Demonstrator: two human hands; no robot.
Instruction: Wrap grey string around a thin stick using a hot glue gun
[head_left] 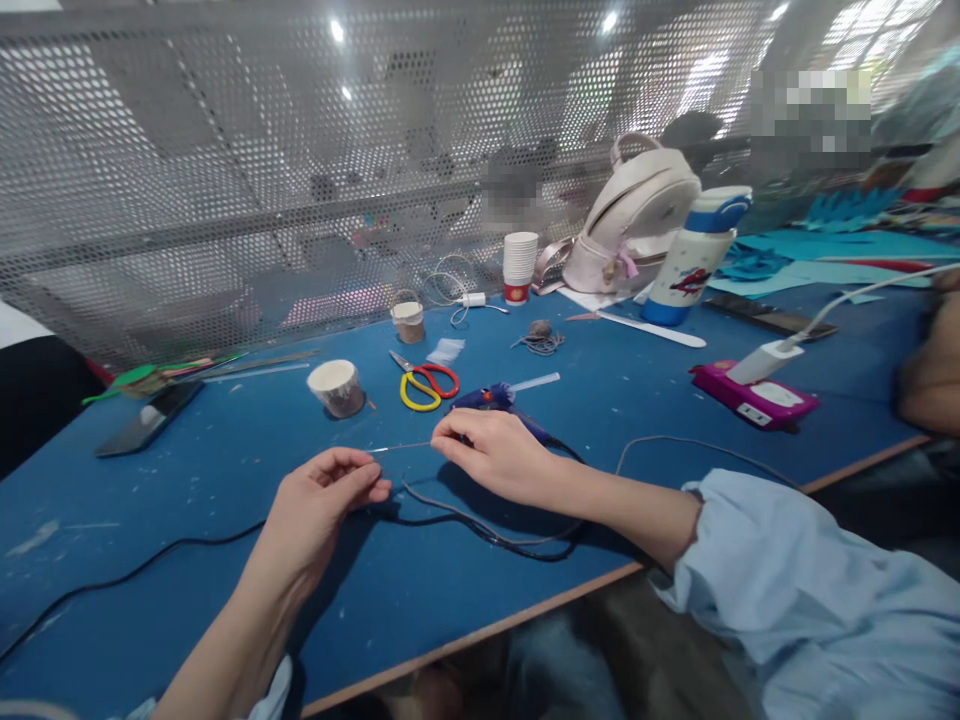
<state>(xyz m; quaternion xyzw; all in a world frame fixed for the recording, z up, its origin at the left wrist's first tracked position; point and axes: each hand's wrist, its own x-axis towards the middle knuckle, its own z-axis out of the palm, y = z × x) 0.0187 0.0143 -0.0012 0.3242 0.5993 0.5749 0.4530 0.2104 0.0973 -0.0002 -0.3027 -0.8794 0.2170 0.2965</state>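
Observation:
Between my two hands a thin, pale strand [405, 446] is stretched above the table; whether it is thread or wire is too fine to tell. My left hand [319, 495] pinches its left end between thumb and fingers. At the other end my right hand [499, 450] is closed on it with bunched fingertips. Just behind my right hand lies a dark blue glue gun [486, 398], partly hidden, with a clear glue stick [536, 381] poking out. Scissors [424, 385] with red and yellow handles rest beyond the strand. A short cup wrapped in brown material [337, 390] stands beside them.
A second small cup [409, 322], stacked paper cups [519, 268], grey twine [541, 338], a backpack [630, 220] and a bottle [694, 260] stand farther back. A purple power strip [754, 395] is at right, phones [150, 418] at both sides. Black cable [180, 543] crosses in front.

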